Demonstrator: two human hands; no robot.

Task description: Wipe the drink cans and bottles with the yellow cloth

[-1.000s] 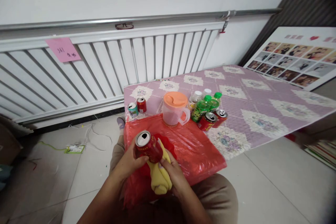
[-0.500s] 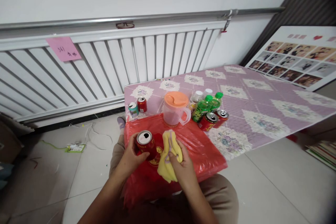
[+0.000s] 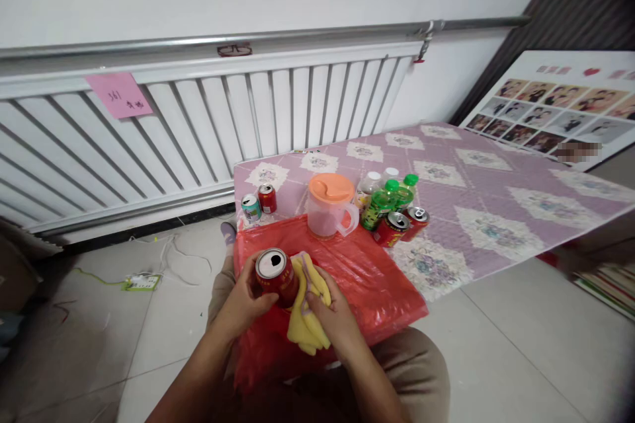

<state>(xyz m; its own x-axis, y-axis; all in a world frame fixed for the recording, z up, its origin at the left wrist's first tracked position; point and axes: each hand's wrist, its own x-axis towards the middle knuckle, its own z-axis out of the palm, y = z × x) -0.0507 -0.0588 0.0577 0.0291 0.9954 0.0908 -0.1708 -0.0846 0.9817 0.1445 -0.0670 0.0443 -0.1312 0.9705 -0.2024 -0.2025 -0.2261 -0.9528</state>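
Yellow cloth (image 3: 303, 324), pinched in the half-closed right hand (image 3: 335, 318), is beside the red can (image 3: 284, 285) inside the left hand's (image 3: 247, 303) curved fingers, so wiping seems unfinished, while two small cans (image 3: 266, 199) stand beyond the left hand.

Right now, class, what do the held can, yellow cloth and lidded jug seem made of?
Can: likely aluminium, glossy red paint, bare silvery top. Cloth: probably soft terry or fleece, matte, folding limply. Jug: apparently plastic, translucent body, opaque orange lid.
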